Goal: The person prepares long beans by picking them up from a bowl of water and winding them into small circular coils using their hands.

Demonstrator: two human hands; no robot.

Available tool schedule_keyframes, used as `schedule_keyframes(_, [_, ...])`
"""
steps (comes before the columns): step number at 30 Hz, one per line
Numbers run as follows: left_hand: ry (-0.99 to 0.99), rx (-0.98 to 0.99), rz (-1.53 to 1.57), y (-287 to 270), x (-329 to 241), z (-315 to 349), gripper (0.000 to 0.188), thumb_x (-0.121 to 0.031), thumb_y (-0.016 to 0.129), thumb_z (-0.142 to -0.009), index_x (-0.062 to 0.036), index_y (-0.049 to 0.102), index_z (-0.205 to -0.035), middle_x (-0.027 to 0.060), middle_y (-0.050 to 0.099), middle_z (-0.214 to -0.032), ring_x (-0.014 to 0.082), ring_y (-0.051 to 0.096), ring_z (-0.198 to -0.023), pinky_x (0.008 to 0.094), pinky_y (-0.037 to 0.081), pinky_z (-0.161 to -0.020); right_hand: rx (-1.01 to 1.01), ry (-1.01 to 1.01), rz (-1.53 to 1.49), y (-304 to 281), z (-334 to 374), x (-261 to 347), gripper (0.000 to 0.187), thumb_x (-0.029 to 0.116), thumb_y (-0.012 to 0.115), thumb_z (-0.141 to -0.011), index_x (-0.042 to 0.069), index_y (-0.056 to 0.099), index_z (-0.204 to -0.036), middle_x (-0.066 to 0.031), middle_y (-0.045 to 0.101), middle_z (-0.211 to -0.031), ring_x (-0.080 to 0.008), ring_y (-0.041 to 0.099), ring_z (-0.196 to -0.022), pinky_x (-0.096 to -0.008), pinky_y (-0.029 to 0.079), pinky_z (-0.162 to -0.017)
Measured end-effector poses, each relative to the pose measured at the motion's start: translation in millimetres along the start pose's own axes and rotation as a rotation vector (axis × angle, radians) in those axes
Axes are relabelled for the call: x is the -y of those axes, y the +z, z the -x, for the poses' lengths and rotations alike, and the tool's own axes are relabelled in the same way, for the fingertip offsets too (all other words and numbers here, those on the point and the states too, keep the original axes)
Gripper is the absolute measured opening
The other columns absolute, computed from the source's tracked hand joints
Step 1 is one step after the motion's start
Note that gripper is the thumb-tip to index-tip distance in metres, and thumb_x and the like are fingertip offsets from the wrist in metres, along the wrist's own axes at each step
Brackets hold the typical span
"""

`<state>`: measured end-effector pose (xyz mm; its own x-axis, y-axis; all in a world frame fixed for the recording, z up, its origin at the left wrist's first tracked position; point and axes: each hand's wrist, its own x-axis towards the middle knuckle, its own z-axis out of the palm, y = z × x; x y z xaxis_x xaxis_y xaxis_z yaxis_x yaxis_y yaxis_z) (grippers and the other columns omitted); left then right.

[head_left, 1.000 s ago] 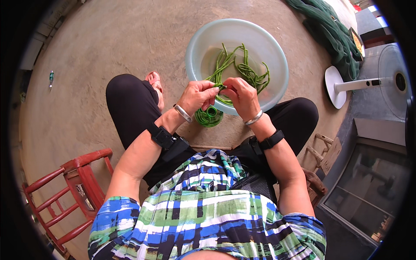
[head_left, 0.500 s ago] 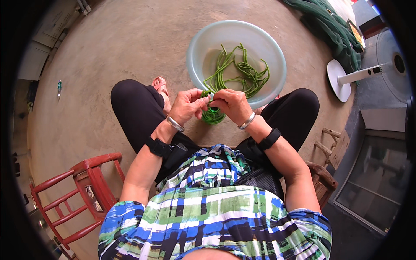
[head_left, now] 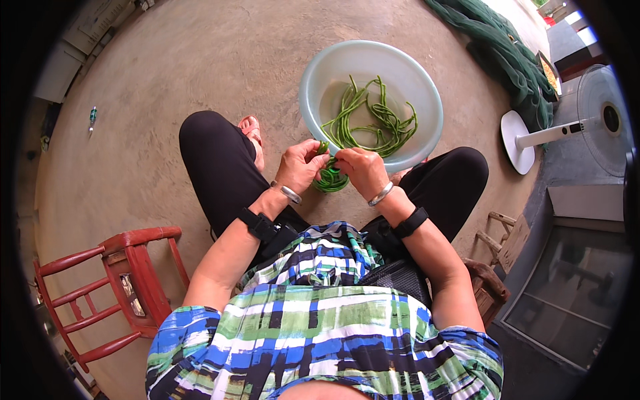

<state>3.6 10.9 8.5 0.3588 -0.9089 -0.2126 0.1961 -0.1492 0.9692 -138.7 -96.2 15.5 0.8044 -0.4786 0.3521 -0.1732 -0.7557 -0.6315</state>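
My left hand [head_left: 300,167] is closed, its thumb and fingers pinching a short green bundle of long beans [head_left: 323,148] at the near rim of the basin. Right beside it my right hand [head_left: 363,172] is pinched shut, fingertips close to the same beans; its grip is partly hidden. Below and between both hands sits a round green coiled mass [head_left: 331,181], which may be more beans or a green container. Loose long green beans [head_left: 379,123] lie tangled in the wide pale-blue plastic basin [head_left: 308,93] just ahead.
At my left stands a red wooden chair [head_left: 137,283]. A white-based fan [head_left: 523,140] and dark green netting [head_left: 510,67] are at the far right. Wooden stools [head_left: 490,283] and a glass-fronted cabinet [head_left: 567,287] stand at right. A small bottle-like item [head_left: 93,119] lies far left on the floor.
The view has shifted slightly, so the basin appears lower and further right. My hands have moved slightly apart, with the left still pinching the beans.
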Motion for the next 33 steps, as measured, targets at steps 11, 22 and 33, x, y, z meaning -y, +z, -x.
schedule_keyframes(11, [0.094,-0.019,-0.207,1.8,6.7,1.6,0.029,0.009,0.062,-0.076,0.0006,0.054,-0.102,0.0011,0.059,-0.091,0.0067,0.057,-0.08,0.021,0.051,-0.069,-0.053,0.045,0.2,0.1,3.3,9.6,0.012,0.019,0.068,-0.073,0.012,0.061,-0.08,-0.0054,0.056,-0.068,-0.0268,0.061,-0.064,-0.0377,0.049,-0.055])
schedule_keyframes(22, [0.217,-0.099,-0.362,7.5,3.1,5.5,0.031,0.008,0.066,-0.075,0.0003,0.057,-0.104,0.0018,0.062,-0.086,0.0061,0.059,-0.076,0.02,0.051,-0.069,-0.054,0.106,-0.057,2.7,3.5,5.8,0.009,0.005,0.064,-0.074,0.004,0.062,-0.082,-0.01,0.062,-0.067,-0.0227,0.063,-0.056,-0.0318,0.048,-0.053])
schedule_keyframes(33, [0.237,-0.064,-0.41,6.6,5.5,1.7,0.031,0.007,0.067,-0.075,-0.0004,0.059,-0.103,0.0012,0.063,-0.083,0.0058,0.059,-0.074,0.0202,0.05,-0.067,-0.012,0.091,0.317,-2.0,6.4,12.8,0.007,0.015,0.067,-0.074,0.011,0.062,-0.078,-0.0033,0.058,-0.077,-0.0249,0.061,-0.062,-0.0358,0.048,-0.053])
